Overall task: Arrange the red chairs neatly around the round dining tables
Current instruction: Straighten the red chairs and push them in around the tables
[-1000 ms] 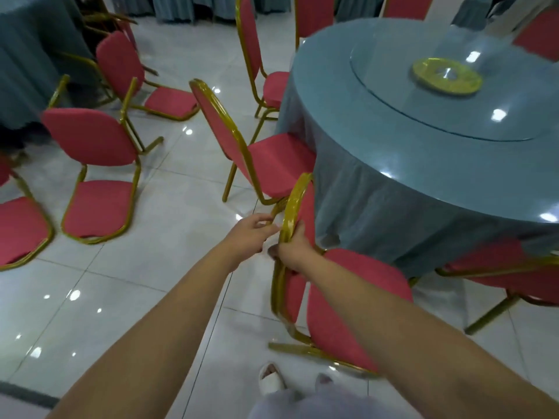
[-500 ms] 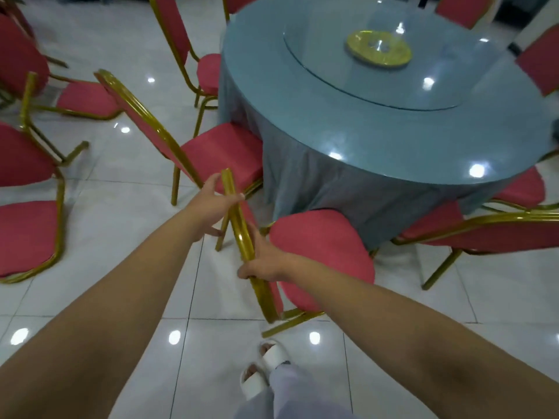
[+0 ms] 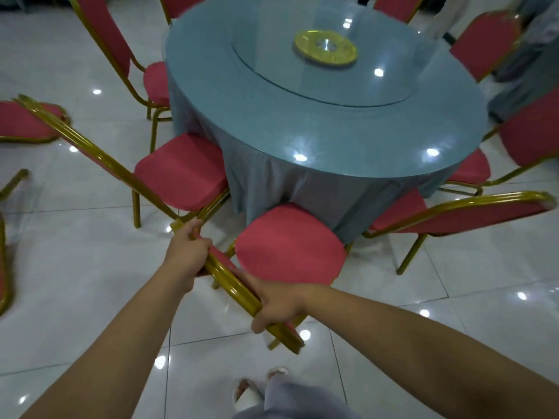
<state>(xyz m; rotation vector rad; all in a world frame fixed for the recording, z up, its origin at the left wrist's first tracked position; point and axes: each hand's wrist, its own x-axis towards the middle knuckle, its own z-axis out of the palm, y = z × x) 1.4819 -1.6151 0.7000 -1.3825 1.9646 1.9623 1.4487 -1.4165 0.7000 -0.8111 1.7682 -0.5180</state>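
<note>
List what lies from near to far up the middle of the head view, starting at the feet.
Nearest first: sandalled feet → gold chair back, gripped by left hand and right hand → that chair's red seat → blue tablecloth drape → glass turntable → gold disc → far red chair.

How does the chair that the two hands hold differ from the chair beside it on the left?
The left hand and right hand grip the back rail of the held chair; no hand holds the left chair. The held chair stands nearest the person; the left chair stands further along the round table. Both have red seats and gold frames, with seats pointing to the table.
</note>
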